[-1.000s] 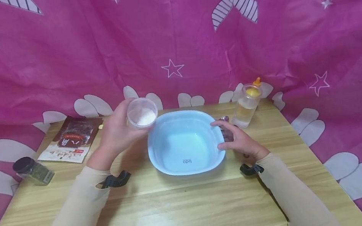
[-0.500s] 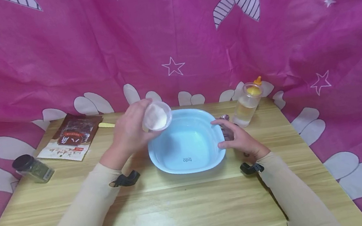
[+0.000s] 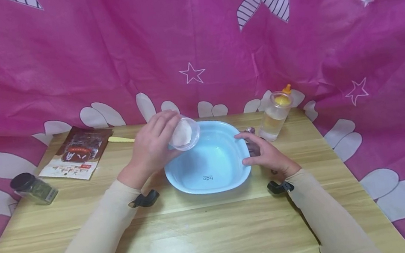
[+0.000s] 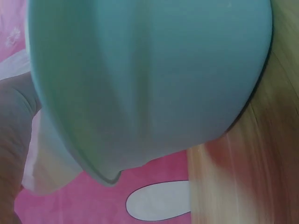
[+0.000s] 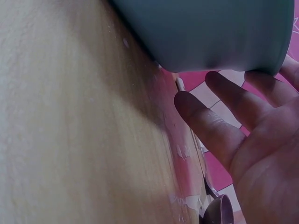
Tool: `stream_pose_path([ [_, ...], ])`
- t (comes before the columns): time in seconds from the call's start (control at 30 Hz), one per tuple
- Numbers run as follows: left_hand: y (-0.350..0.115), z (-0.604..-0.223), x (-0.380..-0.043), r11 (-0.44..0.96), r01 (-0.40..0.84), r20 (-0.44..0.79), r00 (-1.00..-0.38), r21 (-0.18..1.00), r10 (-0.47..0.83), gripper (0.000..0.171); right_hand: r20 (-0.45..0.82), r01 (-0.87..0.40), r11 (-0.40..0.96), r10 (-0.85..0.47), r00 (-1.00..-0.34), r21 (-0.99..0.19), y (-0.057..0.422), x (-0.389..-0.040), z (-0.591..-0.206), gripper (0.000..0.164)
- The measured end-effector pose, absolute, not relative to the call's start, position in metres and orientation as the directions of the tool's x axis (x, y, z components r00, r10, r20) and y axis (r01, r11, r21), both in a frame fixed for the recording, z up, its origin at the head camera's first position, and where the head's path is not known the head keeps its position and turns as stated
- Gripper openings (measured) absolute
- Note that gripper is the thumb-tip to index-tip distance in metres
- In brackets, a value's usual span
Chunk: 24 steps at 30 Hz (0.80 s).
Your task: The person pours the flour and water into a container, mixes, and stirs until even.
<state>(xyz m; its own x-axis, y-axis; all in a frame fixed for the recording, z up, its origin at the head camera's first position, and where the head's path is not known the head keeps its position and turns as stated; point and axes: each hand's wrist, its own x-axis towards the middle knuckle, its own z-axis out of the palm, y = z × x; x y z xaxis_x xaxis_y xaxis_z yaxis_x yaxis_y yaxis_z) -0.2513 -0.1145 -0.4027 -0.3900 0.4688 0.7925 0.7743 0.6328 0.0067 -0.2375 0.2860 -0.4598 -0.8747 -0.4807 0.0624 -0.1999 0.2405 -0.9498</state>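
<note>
My left hand (image 3: 153,144) grips a clear plastic cup (image 3: 187,132) of white powder, tilted over the left part of a light blue basin (image 3: 213,159). In the left wrist view, the basin's outer wall (image 4: 163,70) fills most of the picture, with part of the hand (image 4: 14,130) and the cup (image 4: 51,158) beyond its rim. At the basin's right side, my right hand (image 3: 266,154) holds the rim between thumb and forefinger. The right wrist view shows several fingers of that hand (image 5: 266,144) spread below and beside the basin wall (image 5: 205,32).
A brown-and-white pouch (image 3: 76,155) and a black-lidded jar (image 3: 34,189) lie at the left. A yellow handle (image 3: 120,139) pokes out behind my left hand. Right of the basin stand a clear container of liquid (image 3: 273,123) and an orange-tipped yellow top (image 3: 284,98). A shiny metal utensil (image 5: 219,210) lies near my right hand.
My left hand has moved right with the cup, from beside the basin to over it, and tilted the cup further. More of the yellow handle shows. The right hand stays on the rim.
</note>
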Motion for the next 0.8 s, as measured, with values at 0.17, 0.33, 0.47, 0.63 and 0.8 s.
stream_pose_path([
  [0.17,-0.111,-0.404,-0.254,0.627,0.777,0.777,-0.361,-0.056,0.517,0.089,0.06,-0.198,0.239,-0.485,-0.872,-0.951,0.285,-0.237,-0.459,0.08],
  [0.33,-0.108,-0.404,-0.257,0.615,0.783,0.756,-0.343,-0.098,0.557,0.089,0.072,-0.198,0.198,-0.509,-0.858,-0.96,0.284,-0.239,-0.459,0.079],
  [0.47,-0.106,-0.404,-0.258,0.602,0.79,0.749,-0.331,-0.113,0.575,0.088,0.077,-0.201,0.191,-0.514,-0.854,-0.961,0.285,-0.239,-0.46,0.08],
  [0.63,-0.105,-0.404,-0.26,0.597,0.79,0.739,-0.318,-0.139,0.593,0.085,0.079,-0.208,0.199,-0.512,-0.855,-0.958,0.286,-0.24,-0.461,0.081],
  [0.8,-0.104,-0.405,-0.264,0.588,0.79,0.727,-0.299,-0.175,0.618,0.081,0.072,-0.205,0.211,-0.507,-0.859,-0.956,0.287,-0.24,-0.461,0.081],
])
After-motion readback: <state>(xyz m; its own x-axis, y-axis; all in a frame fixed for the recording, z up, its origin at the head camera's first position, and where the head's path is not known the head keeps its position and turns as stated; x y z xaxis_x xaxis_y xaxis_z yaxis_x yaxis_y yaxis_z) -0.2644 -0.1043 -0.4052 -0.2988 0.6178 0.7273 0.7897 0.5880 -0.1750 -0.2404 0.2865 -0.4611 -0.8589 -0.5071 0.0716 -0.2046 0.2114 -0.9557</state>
